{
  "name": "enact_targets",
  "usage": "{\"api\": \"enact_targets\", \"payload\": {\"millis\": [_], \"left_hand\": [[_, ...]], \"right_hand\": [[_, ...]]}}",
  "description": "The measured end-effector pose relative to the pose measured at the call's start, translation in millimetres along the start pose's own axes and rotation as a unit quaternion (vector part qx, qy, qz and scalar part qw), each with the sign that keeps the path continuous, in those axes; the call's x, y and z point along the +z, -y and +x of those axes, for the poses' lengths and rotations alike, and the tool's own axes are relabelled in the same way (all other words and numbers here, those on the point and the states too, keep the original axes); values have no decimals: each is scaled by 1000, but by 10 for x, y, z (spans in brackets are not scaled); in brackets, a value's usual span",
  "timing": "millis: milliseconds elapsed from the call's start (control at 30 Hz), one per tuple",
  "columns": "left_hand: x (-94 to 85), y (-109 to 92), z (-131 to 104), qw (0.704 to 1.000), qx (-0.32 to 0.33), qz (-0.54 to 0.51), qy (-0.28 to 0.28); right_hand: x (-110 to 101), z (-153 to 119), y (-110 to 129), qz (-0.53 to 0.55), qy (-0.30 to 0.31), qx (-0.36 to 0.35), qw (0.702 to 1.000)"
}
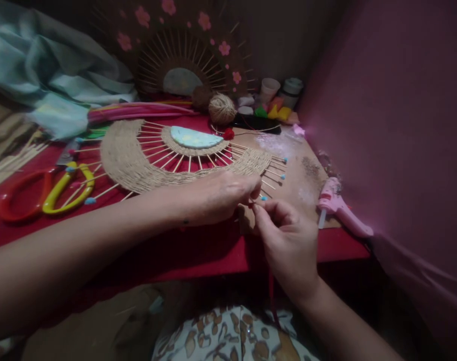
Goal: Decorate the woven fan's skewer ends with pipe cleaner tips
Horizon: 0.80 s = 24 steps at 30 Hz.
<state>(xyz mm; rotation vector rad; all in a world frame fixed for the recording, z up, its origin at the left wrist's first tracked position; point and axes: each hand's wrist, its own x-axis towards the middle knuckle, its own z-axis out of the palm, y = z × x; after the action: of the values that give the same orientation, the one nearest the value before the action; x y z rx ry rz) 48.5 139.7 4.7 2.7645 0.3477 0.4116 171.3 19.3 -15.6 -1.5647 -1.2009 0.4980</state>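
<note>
A woven fan-shaped piece [127,155] of twine and thin sticks lies on the red cloth, with a light blue half-round centre [196,137] and small blue and pink tips on some sticks. My left hand [221,195] reaches across its lower edge, fingers closed. Just to the right, my right hand [288,235] pinches a small red thing [251,204] at its fingertips, close against my left fingers. What my left fingers hold is hidden. A red strip [271,291] hangs below my right hand.
Scissors with red and yellow handles [68,193] lie at left. A pink glue gun [339,208] rests at right on cardboard [299,170]. Behind are a twine ball [222,109], a cup [269,90], pink strips [138,111] and a flowered fan [181,80].
</note>
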Motion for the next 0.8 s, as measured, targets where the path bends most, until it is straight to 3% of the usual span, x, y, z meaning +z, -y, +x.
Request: {"api": "enact_targets", "payload": {"millis": [100,200,267,367,467,533,600,667,700,800], "left_hand": [[18,4,17,1000,19,-8,-11],[11,-2,37,999,30,8,7],[-5,-9,44,1000,22,8,17],[-31,-15,44,1000,20,-8,14],[-54,-20,32,999,16,-28,6],[-70,-28,21,999,16,-33,3],[-83,-36,11,999,18,-41,2],[-87,-36,6,998,10,-55,8],[-84,-31,5,998,7,-61,11],[-57,3,8,997,11,-70,11]], "right_hand": [[69,-106,-83,-124,-38,-150,980],[99,-149,-160,-263,-52,-306,913],[95,-154,-187,-313,-53,-357,879],[64,-145,-193,-307,-48,-372,875],[18,-112,-179,-230,-21,-322,918],[-15,-64,-163,-152,10,-219,964],[-49,2,-147,-61,56,-71,994],[-80,76,-137,-2,90,39,995],[-94,111,-136,7,96,62,993],[-116,185,-143,-26,100,60,993]]}}
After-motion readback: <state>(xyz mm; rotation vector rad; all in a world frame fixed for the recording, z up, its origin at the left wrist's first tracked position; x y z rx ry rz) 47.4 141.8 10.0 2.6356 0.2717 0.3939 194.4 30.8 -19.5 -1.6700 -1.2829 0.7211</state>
